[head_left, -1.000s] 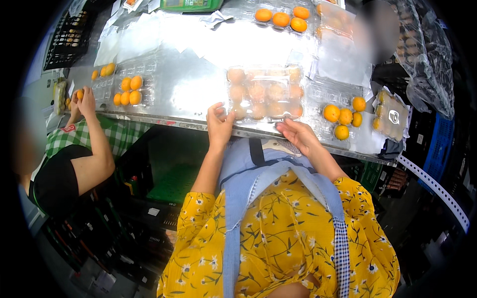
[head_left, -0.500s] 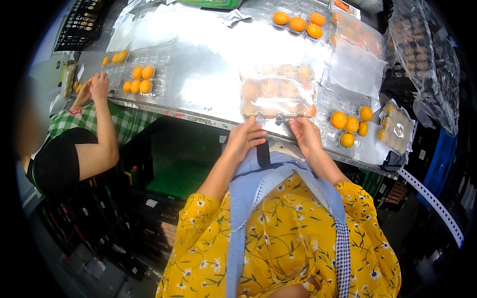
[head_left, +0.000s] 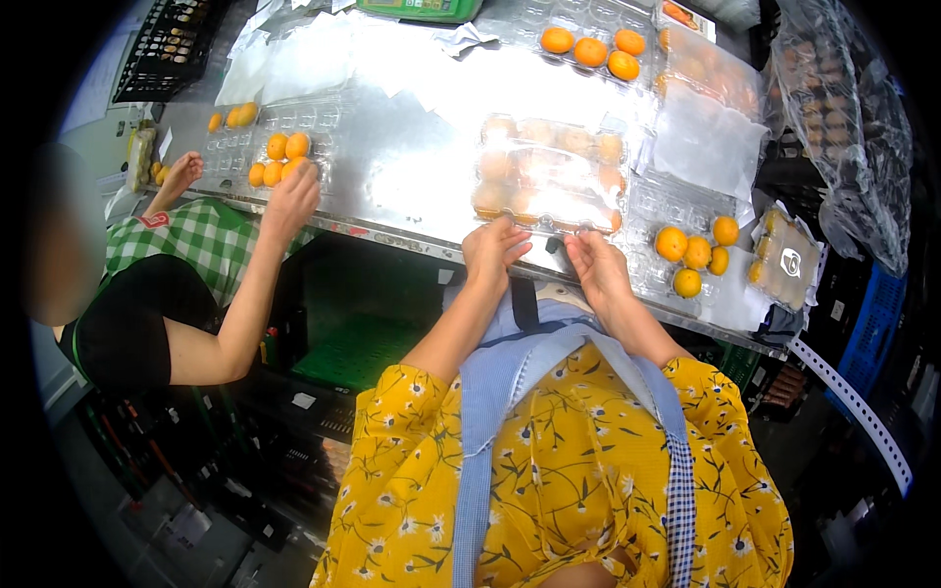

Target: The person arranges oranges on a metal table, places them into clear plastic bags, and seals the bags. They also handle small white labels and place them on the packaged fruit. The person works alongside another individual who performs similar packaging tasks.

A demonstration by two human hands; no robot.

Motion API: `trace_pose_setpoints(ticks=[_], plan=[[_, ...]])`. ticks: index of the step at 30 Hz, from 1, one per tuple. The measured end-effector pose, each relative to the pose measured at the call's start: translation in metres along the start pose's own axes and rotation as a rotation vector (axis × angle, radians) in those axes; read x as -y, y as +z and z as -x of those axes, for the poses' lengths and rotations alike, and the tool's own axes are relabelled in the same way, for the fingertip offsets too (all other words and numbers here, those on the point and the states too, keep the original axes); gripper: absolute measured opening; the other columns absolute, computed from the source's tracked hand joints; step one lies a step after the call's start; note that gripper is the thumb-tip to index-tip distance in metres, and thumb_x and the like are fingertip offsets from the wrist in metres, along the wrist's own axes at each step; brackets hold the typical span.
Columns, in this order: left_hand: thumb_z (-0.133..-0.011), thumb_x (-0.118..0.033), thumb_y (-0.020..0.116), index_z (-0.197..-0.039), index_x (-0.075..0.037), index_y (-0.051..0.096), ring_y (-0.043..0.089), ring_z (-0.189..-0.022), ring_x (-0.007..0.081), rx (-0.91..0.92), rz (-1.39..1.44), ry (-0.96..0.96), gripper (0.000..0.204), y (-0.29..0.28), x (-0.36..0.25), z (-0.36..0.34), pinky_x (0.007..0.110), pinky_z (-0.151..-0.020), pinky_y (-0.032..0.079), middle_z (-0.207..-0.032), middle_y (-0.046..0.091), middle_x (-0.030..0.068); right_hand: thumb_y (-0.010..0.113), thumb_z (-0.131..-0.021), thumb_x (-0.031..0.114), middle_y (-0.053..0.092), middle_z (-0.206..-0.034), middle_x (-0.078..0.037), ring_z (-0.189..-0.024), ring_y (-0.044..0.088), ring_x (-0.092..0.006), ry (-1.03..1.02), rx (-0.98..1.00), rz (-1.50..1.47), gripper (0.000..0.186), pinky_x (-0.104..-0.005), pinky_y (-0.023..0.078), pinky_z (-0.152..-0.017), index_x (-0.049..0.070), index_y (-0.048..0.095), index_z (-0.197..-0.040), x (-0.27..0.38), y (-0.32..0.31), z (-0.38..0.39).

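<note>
A clear plastic clamshell (head_left: 549, 167) full of orange round fruit lies closed at the table's front edge. My left hand (head_left: 495, 245) has its fingers bent in a pinch at the front rim, left of centre. My right hand (head_left: 593, 260) is curled at the right part of that rim, thumb and fingertips close together on it. Just to the right, an open clear tray (head_left: 667, 211) holds several oranges (head_left: 697, 252). Beside that is a packed box (head_left: 784, 255) with a pale cover.
A co-worker (head_left: 132, 343) reaches onto a tray of oranges (head_left: 277, 146) at left. Another tray of oranges (head_left: 590, 52) sits at the back, near a green device (head_left: 417, 8) and white paper sheets (head_left: 284, 64). Black crates (head_left: 162, 49) and bagged produce (head_left: 833, 127) flank the steel table (head_left: 392, 167).
My left hand has moved from the clamshell's left side to its front rim; my right hand has closed in there too. The co-worker's right hand has moved rightward onto the orange tray.
</note>
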State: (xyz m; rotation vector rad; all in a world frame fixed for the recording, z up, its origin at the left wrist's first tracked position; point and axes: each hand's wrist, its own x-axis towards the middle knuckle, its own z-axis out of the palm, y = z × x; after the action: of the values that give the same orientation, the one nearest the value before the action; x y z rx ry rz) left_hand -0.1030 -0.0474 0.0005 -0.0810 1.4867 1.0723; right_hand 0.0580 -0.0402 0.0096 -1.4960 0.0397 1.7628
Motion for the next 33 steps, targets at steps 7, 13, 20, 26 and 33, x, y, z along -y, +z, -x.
trace_pose_setpoints(ticks=[7, 13, 20, 26, 33], plan=[[-0.081, -0.008, 0.059, -0.089, 0.009, 0.051, 0.067, -0.076, 0.028, 0.006, -0.012, 0.013, 0.021, -0.002, 0.003, -0.014, 0.032, -0.065, 0.058, -0.085, 0.061, 0.0188, 0.056, -0.089, 0.009, 0.062, -0.096, -0.019, -0.086, 0.064, -0.0226, 0.047, 0.038, 0.047, 0.023, -0.0261, 0.057, -0.077, -0.011, 0.053, -0.1, 0.001, -0.002, -0.004], [-0.089, -0.021, 0.06, -0.095, 0.007, 0.063, 0.067, -0.065, 0.02, 0.287, -0.793, -0.176, 0.029, -0.049, -0.046, -0.005, 0.028, -0.05, 0.055, -0.088, 0.066, 0.0153, 0.057, -0.091, 0.014, 0.064, -0.092, -0.015, -0.072, 0.066, -0.0192, 0.13, 0.244, 0.685, 0.024, -0.0255, 0.057, -0.063, -0.007, 0.058, -0.102, 0.055, -0.035, 0.008], [-0.091, -0.026, 0.056, -0.114, 0.007, 0.056, 0.057, -0.061, 0.0114, 0.13, -0.959, 0.426, 0.04, -0.043, -0.063, -0.055, 0.025, -0.048, 0.048, -0.076, 0.06, 0.0069, 0.052, -0.091, 0.01, 0.065, -0.085, -0.013, -0.06, 0.066, -0.0168, -0.58, 0.016, 1.037, 0.022, -0.0279, 0.053, -0.051, -0.003, 0.06, -0.107, 0.072, -0.032, -0.024], [-0.093, -0.026, 0.056, -0.088, 0.002, 0.062, 0.05, -0.055, 0.009, 0.387, -0.962, 0.23, 0.028, -0.053, -0.081, -0.066, 0.024, -0.05, 0.043, -0.066, 0.052, 0.001, 0.051, -0.087, 0.008, 0.066, -0.079, -0.019, -0.058, 0.067, -0.0239, -0.528, 0.035, 1.166, 0.024, -0.0345, 0.054, -0.057, -0.005, 0.06, -0.105, 0.077, -0.019, -0.035], [-0.091, -0.022, 0.057, -0.083, -0.002, 0.062, 0.051, -0.054, 0.0088, 0.268, -0.935, 0.188, 0.022, -0.083, -0.082, -0.067, 0.023, -0.051, 0.044, -0.067, 0.055, 0.0004, 0.051, -0.087, 0.015, 0.062, -0.058, -0.016, -0.051, 0.064, -0.0259, -0.504, 0.142, 1.392, 0.024, -0.0382, 0.053, -0.063, -0.006, 0.063, -0.085, 0.057, -0.007, -0.037]])
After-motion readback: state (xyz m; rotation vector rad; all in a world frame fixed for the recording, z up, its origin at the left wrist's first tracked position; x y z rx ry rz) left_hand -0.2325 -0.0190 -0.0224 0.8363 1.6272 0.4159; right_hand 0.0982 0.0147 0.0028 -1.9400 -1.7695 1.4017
